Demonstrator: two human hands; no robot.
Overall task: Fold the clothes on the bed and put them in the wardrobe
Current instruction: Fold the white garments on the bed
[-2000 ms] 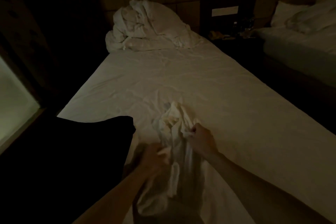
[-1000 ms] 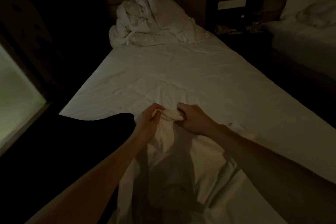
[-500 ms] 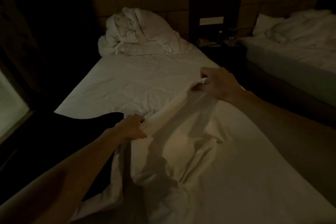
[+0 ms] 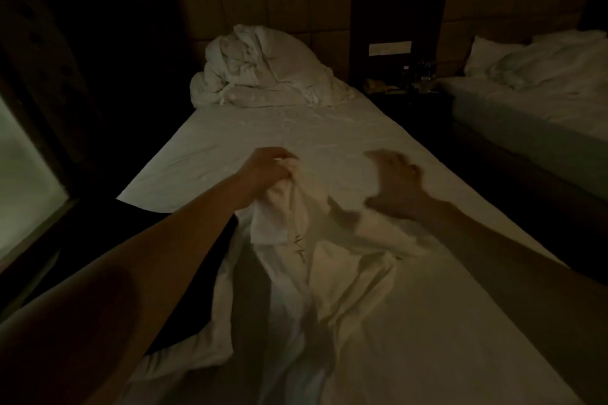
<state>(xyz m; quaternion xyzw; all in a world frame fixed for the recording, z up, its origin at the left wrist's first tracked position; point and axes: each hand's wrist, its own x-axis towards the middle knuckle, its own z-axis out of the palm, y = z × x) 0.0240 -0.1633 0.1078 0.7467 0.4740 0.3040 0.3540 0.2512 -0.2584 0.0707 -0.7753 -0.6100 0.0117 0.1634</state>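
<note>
Our left hand (image 4: pixel 271 168) pinches the crumpled white cotton garment (image 4: pixel 306 240), arm extended; our blurred right hand (image 4: pixel 394 184) hovers with fingers spread above it.

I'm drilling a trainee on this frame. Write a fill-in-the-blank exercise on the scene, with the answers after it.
1. The left hand grips the white garment with curled ____.
2. The blurred right hand holds ____.
3. The bundled duvet lies at the ____ end of the bed.
4. The dark garment lies to the ____ of the white one.

Missing words: fingers; nothing; far; left
</note>
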